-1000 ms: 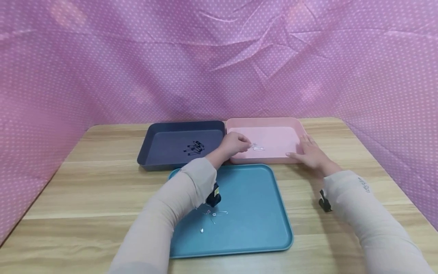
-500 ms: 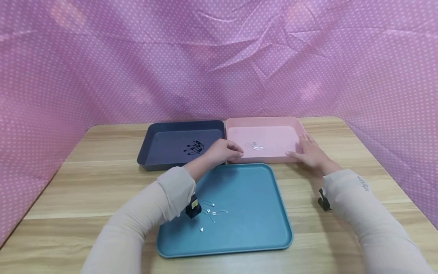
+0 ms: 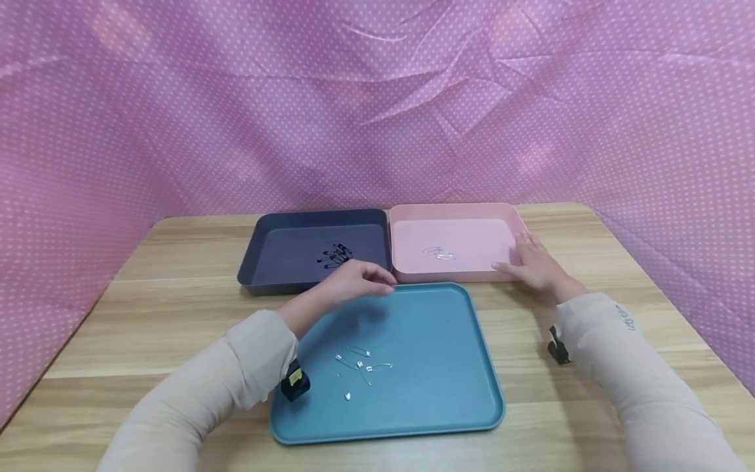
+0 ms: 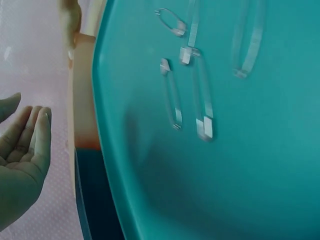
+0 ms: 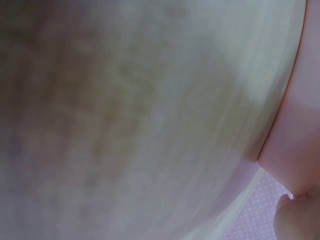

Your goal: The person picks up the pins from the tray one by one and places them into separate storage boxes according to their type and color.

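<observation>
My left hand (image 3: pixel 358 282) hovers above the far edge of the blue-green tray (image 3: pixel 436 393). In the left wrist view its fingers are loosely bent, thumb apart, with nothing between them. Several silver safety pins (image 4: pixel 202 100) lie scattered on that tray, below and nearer than the hand. My right hand (image 3: pixel 535 265) rests on the near right corner of the pink tray (image 3: pixel 472 239), fingers along its right side and thumb on the front rim. A few silver safety pins (image 3: pixel 439 254) lie inside the pink tray. The right wrist view shows mostly blurred tabletop and the pink tray's wall.
A dark blue tray (image 3: pixel 283 252) stands left of the pink one, side by side, with several black safety pins (image 3: pixel 336 254) in it. The wooden table (image 3: pixel 153 328) carries all three trays. A pink dotted curtain (image 3: pixel 377 131) hangs behind and at both sides.
My left hand has drawn back from the pink tray, leftward and nearer, to above the blue-green tray's far edge. More pins there have come into view. The right hand has stayed in place.
</observation>
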`<state>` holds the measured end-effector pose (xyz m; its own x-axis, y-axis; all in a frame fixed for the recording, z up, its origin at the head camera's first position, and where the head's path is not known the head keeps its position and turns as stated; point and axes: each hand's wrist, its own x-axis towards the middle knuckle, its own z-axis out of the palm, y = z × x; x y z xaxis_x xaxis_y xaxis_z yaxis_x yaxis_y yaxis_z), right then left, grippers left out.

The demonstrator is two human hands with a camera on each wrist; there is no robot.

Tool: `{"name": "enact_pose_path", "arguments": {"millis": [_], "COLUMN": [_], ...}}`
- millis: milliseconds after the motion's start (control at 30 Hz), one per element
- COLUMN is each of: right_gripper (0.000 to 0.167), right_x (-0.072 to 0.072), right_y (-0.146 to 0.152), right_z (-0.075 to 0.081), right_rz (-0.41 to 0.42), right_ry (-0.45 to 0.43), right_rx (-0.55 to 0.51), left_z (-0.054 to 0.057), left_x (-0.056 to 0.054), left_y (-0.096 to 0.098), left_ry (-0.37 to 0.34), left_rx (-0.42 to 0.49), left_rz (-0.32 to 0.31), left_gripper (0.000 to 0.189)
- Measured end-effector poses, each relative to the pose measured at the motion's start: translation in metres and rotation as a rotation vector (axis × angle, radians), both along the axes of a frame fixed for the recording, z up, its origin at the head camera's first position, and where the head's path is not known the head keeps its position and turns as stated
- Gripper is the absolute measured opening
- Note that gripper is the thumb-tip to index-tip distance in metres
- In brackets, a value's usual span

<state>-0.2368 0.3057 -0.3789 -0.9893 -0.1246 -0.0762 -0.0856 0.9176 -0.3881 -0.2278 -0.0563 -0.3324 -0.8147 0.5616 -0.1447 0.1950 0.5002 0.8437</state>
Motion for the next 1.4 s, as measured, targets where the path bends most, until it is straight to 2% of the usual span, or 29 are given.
{"name": "enact_pose_path", "arguments": {"millis": [333,500,667,833,1133,1300,1400], "right_gripper": [0.096,0.097,0.097,0.097,0.097,0.097,0.097], "right_x": [0.0,-0.001,-0.001,-0.001,-0.001,-0.002,-0.001], "right_y": [0.0,0.001,0.001,0.001,0.0,0.0,0.0], "right_z": [0.0,-0.002,-0.003,-0.001,0.0,-0.001,0.0], "right_rz": [-0.002,-0.005,-0.005,0.0,0.002,0.005,0.007], "right_ry": [-0.006,-0.008,-0.009,-0.008,-0.004,0.003,0.003], "right_rx": [0.005,0.002,0.003,0.005,0.005,0.008,0.011], "left_z": [-0.015,-0.023,-0.029,-0.034,-0.04,-0.043,-0.045], "left_x": [0.009,0.014,0.017,0.019,0.02,0.021,0.023], "left_y": [-0.035,-0.047,-0.056,-0.063,-0.066,-0.065,-0.064], "left_ry": [-0.044,-0.051,-0.087,-0.134,-0.161,-0.143,-0.104], "left_rx": [0.044,0.037,0.015,0.0,-0.003,-0.032,-0.058], "left_rz": [-0.117,-0.134,-0.146,-0.16,-0.198,-0.206,-0.205], "left_gripper": [0.031,0.03,0.032,0.032,0.029,0.026,0.024]}}
